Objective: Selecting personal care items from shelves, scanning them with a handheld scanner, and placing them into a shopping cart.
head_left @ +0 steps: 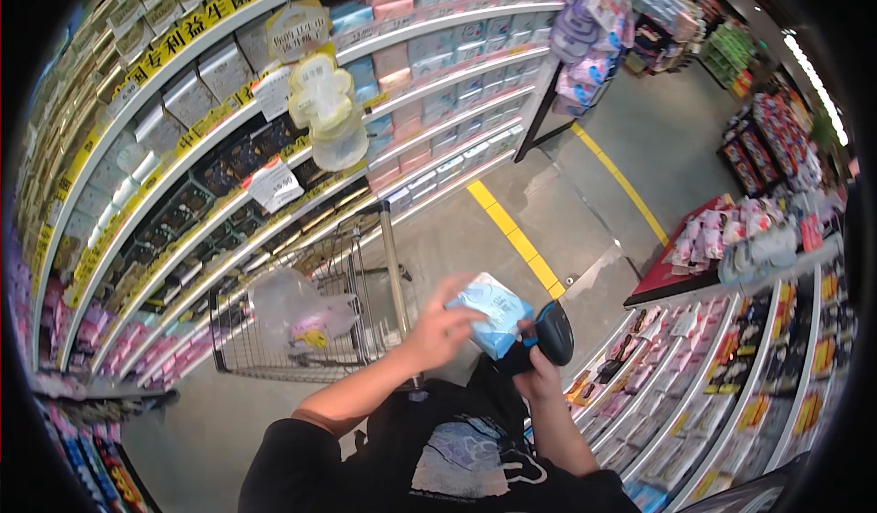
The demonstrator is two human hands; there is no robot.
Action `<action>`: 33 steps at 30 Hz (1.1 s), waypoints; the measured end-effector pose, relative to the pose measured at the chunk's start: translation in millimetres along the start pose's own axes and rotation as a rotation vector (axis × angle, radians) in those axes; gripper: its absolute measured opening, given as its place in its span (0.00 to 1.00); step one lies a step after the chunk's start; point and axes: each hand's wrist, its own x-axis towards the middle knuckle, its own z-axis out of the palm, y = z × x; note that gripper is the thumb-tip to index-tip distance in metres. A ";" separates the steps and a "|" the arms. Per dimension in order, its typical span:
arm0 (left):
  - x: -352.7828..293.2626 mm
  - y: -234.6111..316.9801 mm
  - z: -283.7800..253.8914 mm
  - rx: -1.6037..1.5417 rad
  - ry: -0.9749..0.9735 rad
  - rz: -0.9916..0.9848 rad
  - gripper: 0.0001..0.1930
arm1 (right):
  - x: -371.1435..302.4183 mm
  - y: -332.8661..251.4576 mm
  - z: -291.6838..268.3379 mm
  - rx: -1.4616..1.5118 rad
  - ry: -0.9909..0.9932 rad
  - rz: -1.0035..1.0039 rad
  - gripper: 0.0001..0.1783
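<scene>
In front of my chest, my left hand [440, 330] is closed on a light-blue and white soft package [496, 315], its fingers lying over the left side and slightly blurred. My right hand [541, 378] is wrapped round a black handheld barcode scanner [554, 332], with the thumb on its near side. The scanner's rounded head stands just right of the package, close to it. I cannot tell whether the two touch. Part of the scanner's handle is hidden by the right hand.
A wire shopping cart [301, 353] with a clear plastic bag [306, 307] stands to my left. Tall shelves of boxed packages [206, 102] run along the left and far side. Low racks [685, 358] line the right. Yellow tape [516, 239] marks the grey floor.
</scene>
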 end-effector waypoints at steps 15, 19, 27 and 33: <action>176.4 -5.2 21.2 -0.238 0.310 -0.634 0.46 | 199.2 -149.7 -40.9 -0.204 -0.676 0.145 0.45; 185.1 -27.0 2.7 -0.223 0.692 -0.582 0.37 | 216.7 -158.8 -64.2 -0.125 -0.626 0.129 0.42; 220.7 -97.3 -62.6 -0.068 0.934 -0.451 0.30 | 253.4 -176.5 -86.7 -0.321 -0.483 0.125 0.37; 257.3 -167.7 -109.1 -0.313 1.155 -0.310 0.26 | 295.0 -181.3 -99.0 -0.381 -0.289 0.084 0.27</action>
